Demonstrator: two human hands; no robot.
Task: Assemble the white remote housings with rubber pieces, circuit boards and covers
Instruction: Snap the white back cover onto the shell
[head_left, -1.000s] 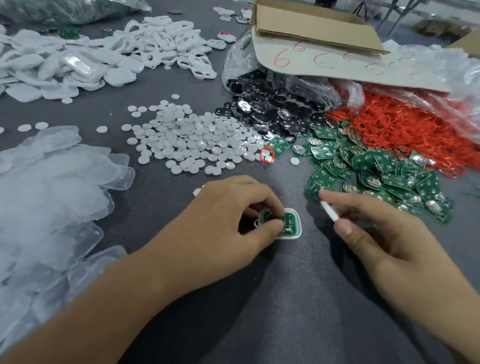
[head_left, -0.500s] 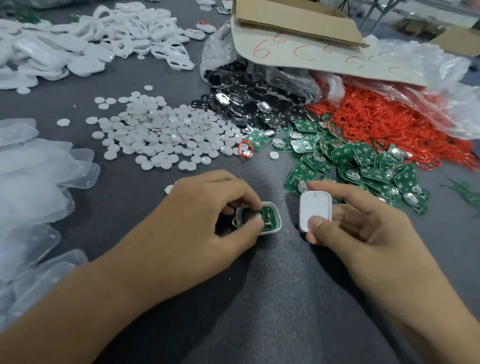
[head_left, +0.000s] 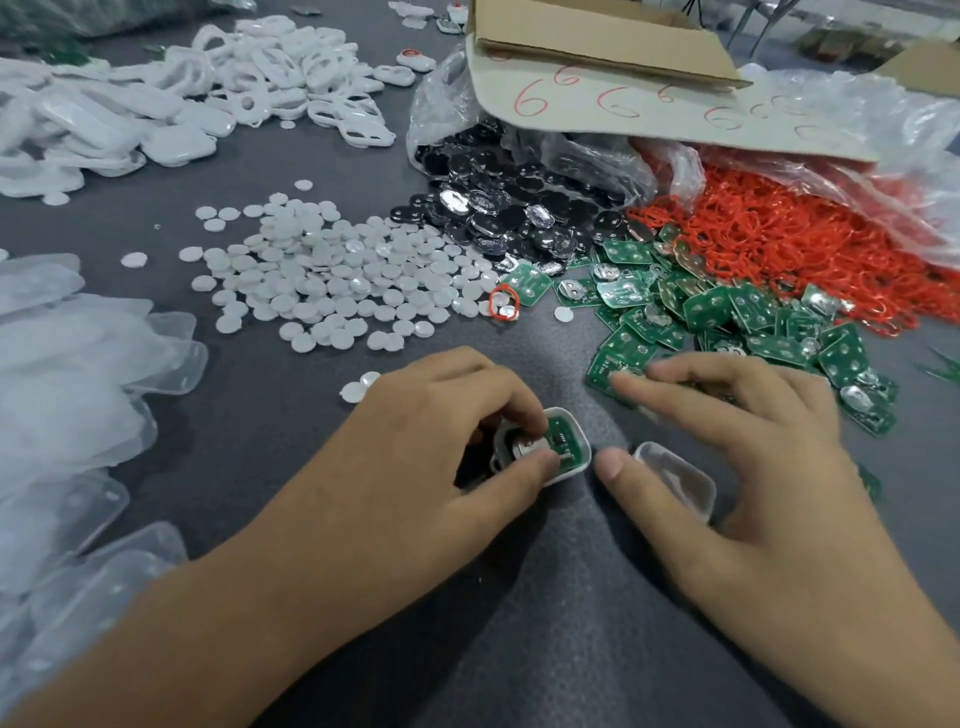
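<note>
Left hand (head_left: 431, 447) grips a white housing (head_left: 576, 444) holding a circuit board (head_left: 562, 434); right hand (head_left: 753, 467) pinches a white cover (head_left: 675, 475) just beside.

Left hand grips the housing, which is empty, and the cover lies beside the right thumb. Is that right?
Not quite. In the head view the housing gripped by the left hand is not empty: a green board sits in it. The cover does lie beside the right hand's thumb.
</note>
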